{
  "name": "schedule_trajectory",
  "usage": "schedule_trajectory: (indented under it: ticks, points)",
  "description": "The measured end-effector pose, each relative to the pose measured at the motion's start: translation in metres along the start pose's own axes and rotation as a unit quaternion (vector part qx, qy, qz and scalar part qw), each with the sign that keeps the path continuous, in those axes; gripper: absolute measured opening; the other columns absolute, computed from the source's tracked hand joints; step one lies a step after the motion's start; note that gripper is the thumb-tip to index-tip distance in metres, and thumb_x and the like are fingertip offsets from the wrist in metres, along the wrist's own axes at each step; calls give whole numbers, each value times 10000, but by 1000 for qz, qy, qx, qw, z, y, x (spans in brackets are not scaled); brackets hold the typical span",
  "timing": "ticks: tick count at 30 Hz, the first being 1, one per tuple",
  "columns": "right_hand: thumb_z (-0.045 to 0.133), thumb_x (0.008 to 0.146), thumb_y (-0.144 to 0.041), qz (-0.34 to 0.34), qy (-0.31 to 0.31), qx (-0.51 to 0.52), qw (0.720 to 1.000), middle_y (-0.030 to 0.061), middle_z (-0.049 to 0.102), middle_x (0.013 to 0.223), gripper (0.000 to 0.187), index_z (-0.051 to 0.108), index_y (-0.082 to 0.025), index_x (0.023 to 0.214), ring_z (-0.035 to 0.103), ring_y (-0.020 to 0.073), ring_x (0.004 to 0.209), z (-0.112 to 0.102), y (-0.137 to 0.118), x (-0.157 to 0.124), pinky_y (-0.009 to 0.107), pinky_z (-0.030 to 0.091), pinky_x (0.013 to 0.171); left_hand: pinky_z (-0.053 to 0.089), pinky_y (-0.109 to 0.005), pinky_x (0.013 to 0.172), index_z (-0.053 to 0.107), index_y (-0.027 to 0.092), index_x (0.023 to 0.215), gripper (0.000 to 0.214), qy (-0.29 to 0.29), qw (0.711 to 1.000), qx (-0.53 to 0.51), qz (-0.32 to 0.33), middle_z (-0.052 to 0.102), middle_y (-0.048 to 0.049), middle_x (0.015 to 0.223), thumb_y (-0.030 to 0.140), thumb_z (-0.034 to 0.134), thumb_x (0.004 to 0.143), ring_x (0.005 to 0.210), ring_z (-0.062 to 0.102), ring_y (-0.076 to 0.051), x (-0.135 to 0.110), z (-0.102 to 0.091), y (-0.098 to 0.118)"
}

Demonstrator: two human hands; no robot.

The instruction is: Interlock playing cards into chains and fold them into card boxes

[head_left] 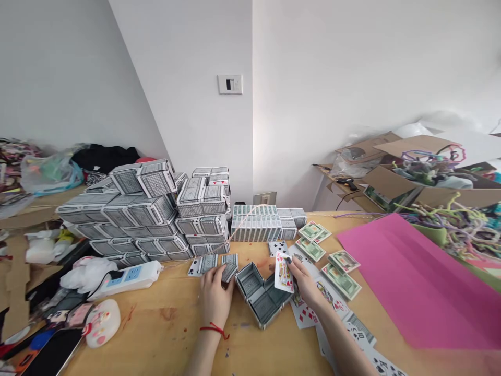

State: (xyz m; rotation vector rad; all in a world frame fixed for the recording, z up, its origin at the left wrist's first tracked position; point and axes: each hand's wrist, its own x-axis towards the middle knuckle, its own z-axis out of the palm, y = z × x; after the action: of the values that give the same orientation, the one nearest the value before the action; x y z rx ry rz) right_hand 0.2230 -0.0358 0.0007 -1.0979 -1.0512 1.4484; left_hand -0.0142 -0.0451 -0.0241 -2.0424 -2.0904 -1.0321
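Observation:
My left hand, with a red string bracelet on its wrist, has its fingers closed on a grey-backed playing card low over the table. More playing cards lie just past its fingertips. Pinched in my right hand is a king playing card, face up and tilted. Between the hands sits a box folded from playing cards, open on top, its inner walls showing grey card backs. Loose face-up cards lie under and beside my right forearm.
Stacked card blocks fill the back left, with a row of folded cards beside them. A power strip and a white plush-like item lie left. Green-backed cards and a pink sheet lie right, near cartons with yarn.

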Motion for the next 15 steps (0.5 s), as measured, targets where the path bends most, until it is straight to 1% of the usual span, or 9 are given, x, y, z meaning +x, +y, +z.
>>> schedule_trajectory:
  ticks: [2, 4, 7, 10, 12, 15]
  points:
    - [534, 751, -512, 42, -61, 52, 996, 33, 675, 745, 328, 563, -214, 885, 622, 198, 640, 6, -2, -5, 296, 459, 558, 438, -418, 801, 629, 197, 1003, 323, 5, 1000, -4, -12, 583, -100, 942, 383, 559, 748, 897, 527, -266, 0, -2, 0]
    - [582, 720, -499, 77, -102, 77, 989, 27, 679, 730, 329, 564, -205, 867, 631, 191, 624, 9, -4, -9, 286, 462, 551, 429, -423, 811, 630, 208, 993, 318, 11, 1000, -19, -13, 575, -96, 956, 387, 569, 737, 905, 524, -267, 0, -3, 1]
    - [638, 673, -477, 117, -129, 87, 981, 15, 667, 662, 317, 554, -184, 761, 626, 175, 590, 10, -1, -15, 268, 458, 550, 410, -420, 865, 600, 197, 1022, 302, 20, 997, -68, -4, 562, -95, 1008, 326, 551, 753, 971, 510, -262, 2, -5, 1]
    - [664, 668, -422, 153, -149, 107, 971, -1, 640, 603, 285, 535, -172, 717, 603, 146, 535, 9, 4, -18, 246, 445, 537, 394, -418, 906, 550, 199, 1078, 332, 13, 993, -117, 18, 549, -91, 1055, 261, 545, 752, 1029, 491, -257, 6, -10, 2]
    - [675, 667, -392, 163, -145, 119, 969, -12, 621, 575, 273, 529, -164, 702, 572, 118, 484, 8, 7, -17, 222, 425, 501, 380, -430, 930, 532, 212, 1096, 351, 12, 990, -139, 29, 538, -89, 1086, 246, 549, 747, 1055, 482, -258, 6, -14, 5]
    - [677, 668, -397, 123, -86, 127, 981, -15, 611, 571, 282, 528, -158, 681, 555, 99, 482, 5, 6, -9, 198, 410, 483, 370, -431, 957, 500, 224, 1142, 394, 13, 981, -191, 10, 497, -89, 1131, 232, 531, 749, 1091, 466, -249, 6, -17, 11]
